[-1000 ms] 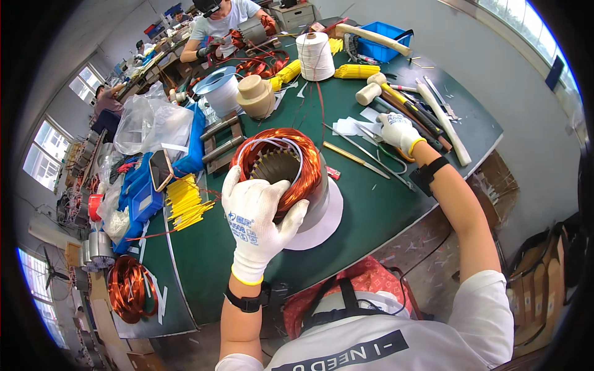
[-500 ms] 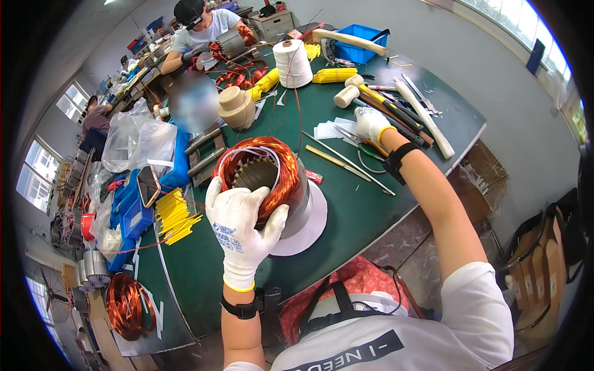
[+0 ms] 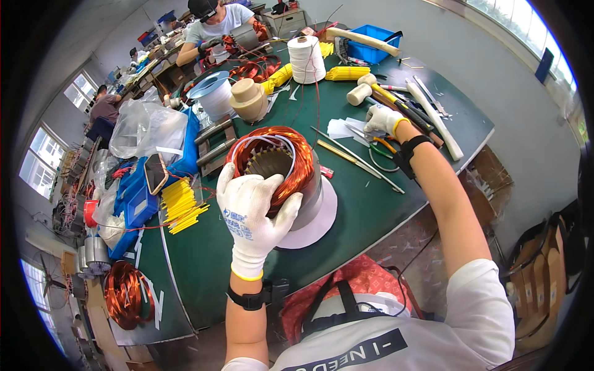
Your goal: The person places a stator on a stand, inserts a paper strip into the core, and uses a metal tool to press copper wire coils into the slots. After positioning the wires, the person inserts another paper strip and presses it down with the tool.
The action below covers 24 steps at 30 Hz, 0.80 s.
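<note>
My gloved left hand [image 3: 252,207] grips the near rim of a motor stator [image 3: 317,201], its fingers over the copper winding [image 3: 302,162] and its thumb along the outside. The stator stands with its open bore facing up, and a pale sleeve loops inside the winding. Under it lies a round white sheet [image 3: 318,229]. At the right, my gloved right hand [image 3: 382,120] is curled down beside white paper slips [image 3: 340,128] and a tool with orange and green handles [image 3: 385,146]. Its fingertips are partly hidden, so what it pinches is unclear.
Mallets and hammers [image 3: 360,94] lie beyond my right hand, beside a pale wooden bar [image 3: 433,117]. A thread cone [image 3: 306,60], a beige stepped block [image 3: 249,100] and a white spool [image 3: 213,94] stand farther back. Yellow sticks [image 3: 182,207] and blue bins [image 3: 141,207] are left. A co-worker [image 3: 219,25] sits opposite.
The whole view has shifted slightly, moving the bench rightward in the picture. My left hand stays on the stator. My right hand keeps nearly the same spot by the paper slips and tools.
</note>
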Tool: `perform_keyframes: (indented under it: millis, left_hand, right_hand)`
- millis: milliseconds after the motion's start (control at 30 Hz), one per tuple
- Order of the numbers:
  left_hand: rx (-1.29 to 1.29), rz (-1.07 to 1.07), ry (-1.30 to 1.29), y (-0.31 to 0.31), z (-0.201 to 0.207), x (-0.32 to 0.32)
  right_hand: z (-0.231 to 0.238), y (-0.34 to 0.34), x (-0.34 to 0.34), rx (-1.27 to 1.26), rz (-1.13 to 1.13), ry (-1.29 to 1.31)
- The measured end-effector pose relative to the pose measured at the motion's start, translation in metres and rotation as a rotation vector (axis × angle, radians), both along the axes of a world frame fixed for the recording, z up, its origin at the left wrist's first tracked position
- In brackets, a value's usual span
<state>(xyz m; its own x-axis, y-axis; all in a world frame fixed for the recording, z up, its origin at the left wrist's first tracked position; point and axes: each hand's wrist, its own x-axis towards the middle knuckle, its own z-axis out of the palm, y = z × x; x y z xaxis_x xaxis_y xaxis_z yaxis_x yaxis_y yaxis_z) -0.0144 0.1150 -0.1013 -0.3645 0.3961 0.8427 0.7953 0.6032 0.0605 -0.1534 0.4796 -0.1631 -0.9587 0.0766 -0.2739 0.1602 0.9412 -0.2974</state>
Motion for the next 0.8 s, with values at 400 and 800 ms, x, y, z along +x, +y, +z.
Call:
perform_keyframes:
  millis: [400, 800]
  left_hand:
    - [0.035, -0.017, 0.006, 0.000, -0.006, -0.002]
    - [0.070, 0.041, 0.134, -0.025, -0.019, 0.007]
  right_hand:
    - [0.056, 0.007, 0.094, -0.653, -0.080, 0.340]
    - [0.036, -0.083, 0.242, -1.660, -0.294, 0.644]
